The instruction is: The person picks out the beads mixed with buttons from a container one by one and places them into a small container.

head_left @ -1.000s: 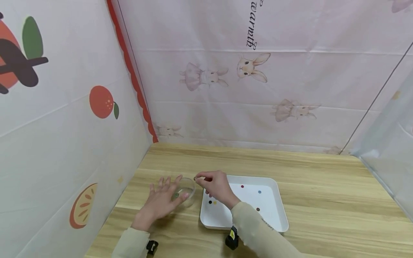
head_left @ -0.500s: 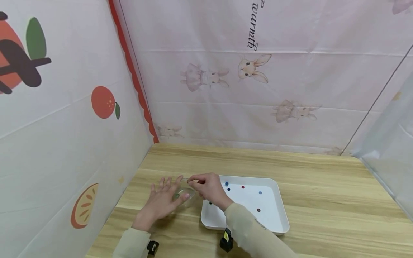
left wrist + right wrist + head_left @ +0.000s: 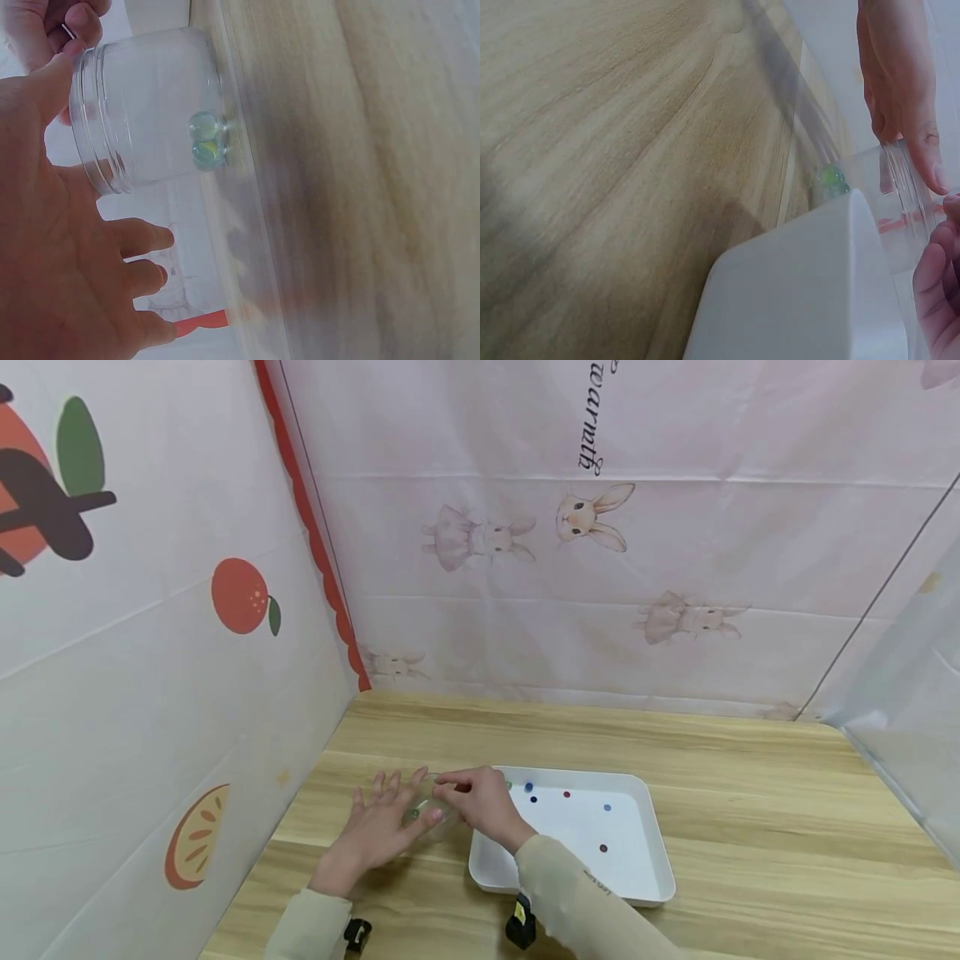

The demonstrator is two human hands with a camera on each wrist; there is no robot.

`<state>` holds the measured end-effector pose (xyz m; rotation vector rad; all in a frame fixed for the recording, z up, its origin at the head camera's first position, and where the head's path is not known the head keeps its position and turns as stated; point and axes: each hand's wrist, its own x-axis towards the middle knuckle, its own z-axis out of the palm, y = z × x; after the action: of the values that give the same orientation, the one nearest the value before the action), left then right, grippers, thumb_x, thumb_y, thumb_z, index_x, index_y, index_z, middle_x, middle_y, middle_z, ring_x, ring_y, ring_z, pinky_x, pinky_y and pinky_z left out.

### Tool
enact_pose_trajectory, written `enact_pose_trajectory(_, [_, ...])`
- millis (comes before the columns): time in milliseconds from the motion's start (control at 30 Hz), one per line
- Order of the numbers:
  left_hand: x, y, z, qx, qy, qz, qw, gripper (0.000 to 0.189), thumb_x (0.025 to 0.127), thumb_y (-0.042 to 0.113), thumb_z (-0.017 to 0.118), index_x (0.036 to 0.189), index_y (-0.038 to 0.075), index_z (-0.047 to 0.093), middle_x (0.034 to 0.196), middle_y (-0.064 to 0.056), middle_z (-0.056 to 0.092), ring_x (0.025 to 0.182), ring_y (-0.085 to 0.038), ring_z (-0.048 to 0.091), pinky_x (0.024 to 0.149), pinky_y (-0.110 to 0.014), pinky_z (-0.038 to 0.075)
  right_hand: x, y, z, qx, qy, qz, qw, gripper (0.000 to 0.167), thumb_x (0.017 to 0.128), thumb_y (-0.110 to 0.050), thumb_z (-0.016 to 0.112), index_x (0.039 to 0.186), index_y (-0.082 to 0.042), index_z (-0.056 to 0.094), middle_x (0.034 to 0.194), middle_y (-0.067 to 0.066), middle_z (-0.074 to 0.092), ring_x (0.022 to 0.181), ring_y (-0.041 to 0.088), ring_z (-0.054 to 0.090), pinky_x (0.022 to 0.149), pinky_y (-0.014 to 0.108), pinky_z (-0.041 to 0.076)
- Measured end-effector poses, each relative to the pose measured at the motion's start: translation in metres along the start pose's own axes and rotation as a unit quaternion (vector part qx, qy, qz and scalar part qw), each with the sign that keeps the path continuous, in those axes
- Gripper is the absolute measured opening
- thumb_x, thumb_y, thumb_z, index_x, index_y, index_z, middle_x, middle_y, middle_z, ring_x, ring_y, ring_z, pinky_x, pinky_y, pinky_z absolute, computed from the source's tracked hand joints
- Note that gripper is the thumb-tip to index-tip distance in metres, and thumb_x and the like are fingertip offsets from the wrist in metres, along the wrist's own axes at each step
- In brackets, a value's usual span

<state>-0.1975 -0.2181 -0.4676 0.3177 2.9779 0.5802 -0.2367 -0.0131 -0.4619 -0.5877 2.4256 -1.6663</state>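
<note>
A clear jar (image 3: 150, 112) stands upright on the table, with two greenish glass marbles (image 3: 204, 141) on its bottom. My left hand (image 3: 367, 839) holds the jar at its threaded rim, thumb on the near side and index finger round the far side. The other left fingers spread out beyond it. My right hand (image 3: 480, 802) is over the jar's mouth with thumb and index finger in a pinch. The small marble seen between them before is hidden by the fingertips. In the right wrist view, green marbles (image 3: 831, 178) show through the jar wall.
Right of the jar stands a shallow white tray (image 3: 652, 852) with several small round coloured pieces, among them a blue one (image 3: 528, 787) and a dark red one (image 3: 603, 848). The right forearm crosses the tray. Printed cloth walls (image 3: 247, 735) rise at the left and back.
My right hand has moved left from beside the jar to over its mouth, carrying the small marble. More of the tray's far left corner shows. The left hand and jar stay in place.
</note>
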Motion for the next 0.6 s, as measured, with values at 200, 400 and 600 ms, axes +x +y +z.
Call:
enact_pose_trajectory(200, [0.001,0.001,0.001,-0.003,0.001,-0.003,1.0000,0.079,0.106,0.066,0.042,0.170,0.025,0.021,0.171,-0.030,0.022,0.161,-0.054,0.006,0.119,-0.085,-0.001,-0.001,-0.001,-0.009,-0.002,0.009,0.007,0.9999,0.026,0.101,-0.022,0.073,0.120,-0.006,0.080,0.085,0.020,0.077,0.054,0.020,0.064,0.050,0.021,0.050])
enact_pose_trajectory(400, [0.000,0.002,0.001,-0.003,0.006,-0.006,1.0000,0.078,0.107,0.064,0.044,0.170,0.026,0.021,0.171,-0.029,0.022,0.160,-0.054,0.006,0.119,-0.084,-0.001,-0.003,0.002,-0.032,-0.010,0.041,0.023,0.9988,0.024,0.102,-0.029,0.071,0.120,-0.016,0.081,0.101,0.011,0.081,0.080,0.036,0.074,0.057,0.026,0.055])
enact_pose_trajectory(600, [-0.001,0.001,0.001,-0.004,0.006,-0.005,1.0000,0.078,0.106,0.066,0.042,0.170,0.027,0.019,0.171,-0.028,0.021,0.161,-0.054,0.006,0.120,-0.083,-0.002,-0.007,0.014,-0.056,-0.010,0.069,0.043,0.9967,0.023,0.101,-0.027,0.072,0.119,-0.016,0.081,0.102,0.014,0.081,0.075,0.017,0.069,0.058,0.025,0.055])
